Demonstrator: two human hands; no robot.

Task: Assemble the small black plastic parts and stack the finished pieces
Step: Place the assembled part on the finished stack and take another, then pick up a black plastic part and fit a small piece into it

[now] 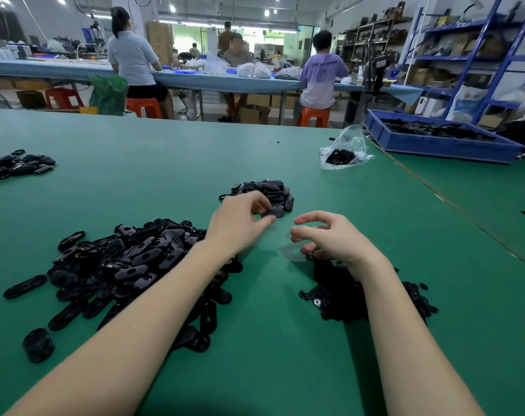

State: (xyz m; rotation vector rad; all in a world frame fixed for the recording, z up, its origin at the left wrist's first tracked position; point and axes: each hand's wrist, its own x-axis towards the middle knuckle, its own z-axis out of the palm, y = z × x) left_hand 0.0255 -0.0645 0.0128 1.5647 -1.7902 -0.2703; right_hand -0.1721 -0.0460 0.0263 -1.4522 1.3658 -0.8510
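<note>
Left hand (240,217) grip pinching black piece (274,212) at stack (267,190) edge, right hand (324,235) loosely curled, empty

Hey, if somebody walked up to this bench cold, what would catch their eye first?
Probably the big heap of black oval parts spread over the green table at near left. Next, the left hand setting a piece on the smaller stack at centre, while the right hand hovers with fingers loosely curled above a pile of small round parts.
</note>
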